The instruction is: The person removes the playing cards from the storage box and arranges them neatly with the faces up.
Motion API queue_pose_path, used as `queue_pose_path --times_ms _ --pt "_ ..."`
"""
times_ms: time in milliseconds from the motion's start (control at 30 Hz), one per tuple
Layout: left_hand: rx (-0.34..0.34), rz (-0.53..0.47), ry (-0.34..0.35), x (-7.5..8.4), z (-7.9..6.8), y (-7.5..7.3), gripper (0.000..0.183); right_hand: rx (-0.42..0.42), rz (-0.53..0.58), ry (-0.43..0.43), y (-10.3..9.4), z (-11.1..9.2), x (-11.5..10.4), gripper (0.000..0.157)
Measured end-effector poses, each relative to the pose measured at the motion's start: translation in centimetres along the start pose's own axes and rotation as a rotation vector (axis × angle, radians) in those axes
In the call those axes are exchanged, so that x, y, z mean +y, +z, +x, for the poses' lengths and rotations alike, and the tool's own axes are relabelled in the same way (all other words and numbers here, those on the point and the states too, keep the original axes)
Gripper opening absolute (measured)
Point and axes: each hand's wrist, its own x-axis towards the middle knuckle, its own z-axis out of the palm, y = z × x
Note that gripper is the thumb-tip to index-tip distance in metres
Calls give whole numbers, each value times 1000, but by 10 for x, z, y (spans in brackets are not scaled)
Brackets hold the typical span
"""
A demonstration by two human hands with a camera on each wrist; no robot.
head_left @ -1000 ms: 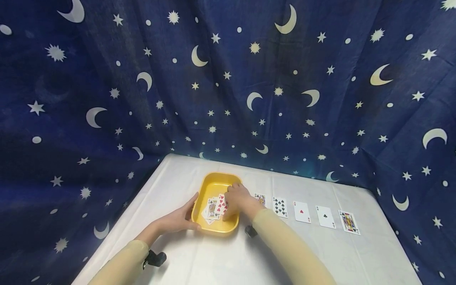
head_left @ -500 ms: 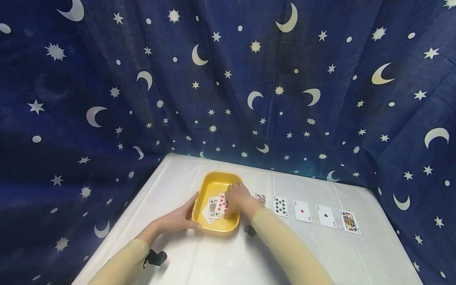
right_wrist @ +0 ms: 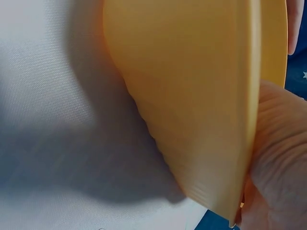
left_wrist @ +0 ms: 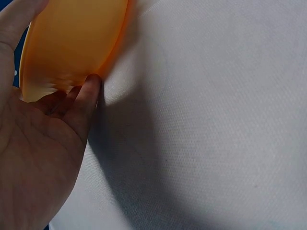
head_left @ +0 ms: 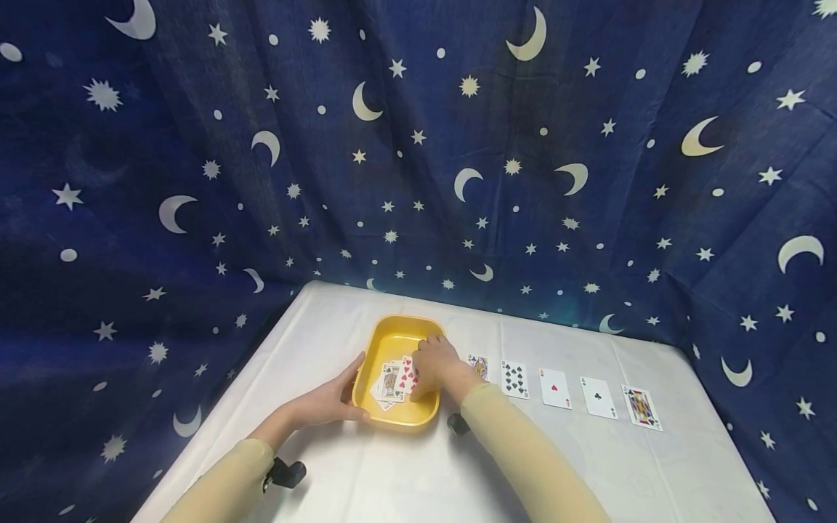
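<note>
Left hand (head_left: 327, 403) has the tray (head_left: 400, 344) gripped for me at its 8 o'clock corner, fingers along the wall, thumb low on the near side. Tray's yellow, glossy, plastic-looking, rounded corners with a raised rim, sitting on the bench (head_left: 405, 479), whose white cloth shows a fine weave up close. My right hand (head_left: 437, 367) comes in from 5 o'clock and bends down inside the tray at 3 o'clock, thumb pointing down. It's beside a red-pip card (head_left: 405, 374), but I can't tell whether it's pinching that. Few flat, thin cards (head_left: 391, 385) overlap around 7 o'clock on the tray floor. Outside, a row of cards (head_left: 555, 388) runs face up toward 4 o'clock, the nearest partly behind my right wrist. Sleeves (head_left: 225, 483) are smooth, pale yellow.
</note>
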Motion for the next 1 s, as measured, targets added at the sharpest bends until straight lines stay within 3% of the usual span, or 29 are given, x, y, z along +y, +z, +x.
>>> queue_pose_path --times_ms 233,467,667,867,1000 --pt "-4 -12 14 -2 1 -1 124 4 -16 -5 0 1 -2 69" --pt "-9 -18 14 -2 0 -2 124 10 26 -2 -1 0 -2 53" --pt "-10 -20 22 -2 3 -1 124 11 43 -2 -1 -1 -1 54" --pt "-21 -46 73 2 4 -2 125 30 26 -11 -1 -1 2 42" --pt "-19 -39 72 1 -1 -1 124 36 13 -35 3 -1 -1 41"
